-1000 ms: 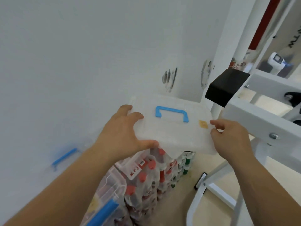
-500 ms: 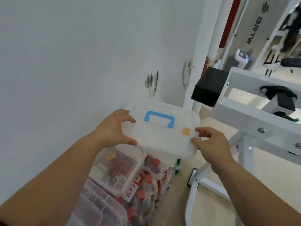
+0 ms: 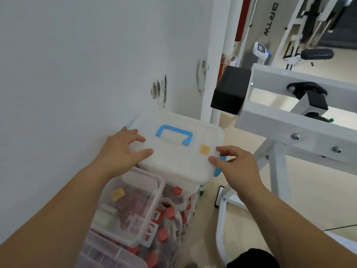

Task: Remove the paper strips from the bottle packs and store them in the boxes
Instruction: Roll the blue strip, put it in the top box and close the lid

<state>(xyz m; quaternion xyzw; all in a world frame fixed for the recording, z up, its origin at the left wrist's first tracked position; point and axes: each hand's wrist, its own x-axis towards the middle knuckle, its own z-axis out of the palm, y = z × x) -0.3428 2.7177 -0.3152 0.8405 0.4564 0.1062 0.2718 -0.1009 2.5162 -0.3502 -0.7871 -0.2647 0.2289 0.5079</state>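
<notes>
A translucent white box lid (image 3: 179, 151) with a blue handle (image 3: 173, 135) and a yellow sticker lies flat atop the stack by the wall. My left hand (image 3: 123, 149) grips its left edge, thumb on top. At the right front corner my right hand (image 3: 235, 167) pinches the lid beside a blue latch (image 3: 218, 169). Below them stand shrink-wrapped bottle packs (image 3: 170, 219) with red caps. A clear box (image 3: 152, 192) with a yellow sticker holds red paper strips. What is under the lid stays hidden.
The white wall (image 3: 77, 74) runs close on the left. A white metal machine frame (image 3: 289, 128) with a black pad (image 3: 229, 91) juts in at the right, its legs on the beige floor. Another clear box (image 3: 108, 256) sits at the bottom.
Both hands carried the lid down and away from me, toward the wall, until it lies level on the stack. The clear box with strips has come into view.
</notes>
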